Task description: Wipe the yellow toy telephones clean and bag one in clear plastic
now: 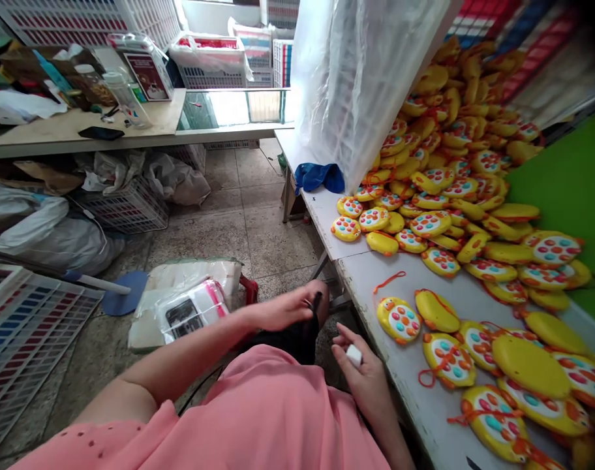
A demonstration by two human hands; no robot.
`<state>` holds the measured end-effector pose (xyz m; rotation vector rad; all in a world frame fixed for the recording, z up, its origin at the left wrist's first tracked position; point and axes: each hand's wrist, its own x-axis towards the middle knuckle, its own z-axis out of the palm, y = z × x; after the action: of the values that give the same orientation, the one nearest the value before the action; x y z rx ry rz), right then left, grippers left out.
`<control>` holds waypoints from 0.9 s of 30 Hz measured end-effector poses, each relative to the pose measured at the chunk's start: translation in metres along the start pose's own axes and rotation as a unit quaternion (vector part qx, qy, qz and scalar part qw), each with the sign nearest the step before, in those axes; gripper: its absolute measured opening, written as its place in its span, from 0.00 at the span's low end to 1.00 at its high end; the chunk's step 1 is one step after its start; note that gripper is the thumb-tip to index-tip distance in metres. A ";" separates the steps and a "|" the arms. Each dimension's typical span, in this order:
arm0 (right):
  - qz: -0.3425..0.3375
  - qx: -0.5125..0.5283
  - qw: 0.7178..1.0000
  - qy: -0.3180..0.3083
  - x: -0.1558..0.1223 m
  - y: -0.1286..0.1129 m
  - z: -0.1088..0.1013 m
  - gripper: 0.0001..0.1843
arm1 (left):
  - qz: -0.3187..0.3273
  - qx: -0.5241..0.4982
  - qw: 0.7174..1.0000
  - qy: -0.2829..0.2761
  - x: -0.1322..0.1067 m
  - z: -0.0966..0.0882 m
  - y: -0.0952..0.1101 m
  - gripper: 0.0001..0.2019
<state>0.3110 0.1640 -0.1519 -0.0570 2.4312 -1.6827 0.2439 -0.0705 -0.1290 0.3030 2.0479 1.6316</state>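
Observation:
My left hand is closed over my knee and pinches a thin dark object that I cannot name. My right hand rests near my lap beside the white table, its fingers curled round a small white piece. Just right of that hand lie yellow toy phones with coloured buttons and orange cords, some face up, some face down. A large heap of the same toys covers the table farther back.
A clear plastic bag hangs over the table, with a blue cloth under it. Plastic-wrapped goods lie on the tiled floor. White crates, sacks and a cluttered bench stand at the left. A green board is at the right.

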 end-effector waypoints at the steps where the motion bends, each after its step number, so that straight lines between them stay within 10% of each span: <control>1: 0.004 0.009 1.000 -0.011 -0.002 -0.001 0.004 0.23 | 0.059 -0.011 0.997 -0.054 0.005 0.023 0.005 0.11; 5: 0.029 0.036 0.999 -0.025 -0.015 0.001 -0.001 0.16 | 0.181 0.022 0.975 -0.123 0.016 0.064 0.002 0.10; 10: 0.070 0.192 0.961 0.187 -0.028 0.023 -0.031 0.16 | 0.046 0.343 0.934 -0.091 0.012 0.035 -0.064 0.18; 16: 0.033 0.346 0.874 0.339 -0.018 0.045 -0.055 0.11 | -0.019 0.383 0.918 -0.098 -0.004 0.012 -0.132 0.03; 27: 0.043 0.285 0.906 0.310 -0.024 0.048 -0.051 0.15 | -0.038 0.311 0.940 -0.139 -0.028 0.009 -0.103 0.05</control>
<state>0.3288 0.2316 -0.1757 0.7609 2.1089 -2.5878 0.2862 -0.1029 -0.2222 0.6210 2.2588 0.7980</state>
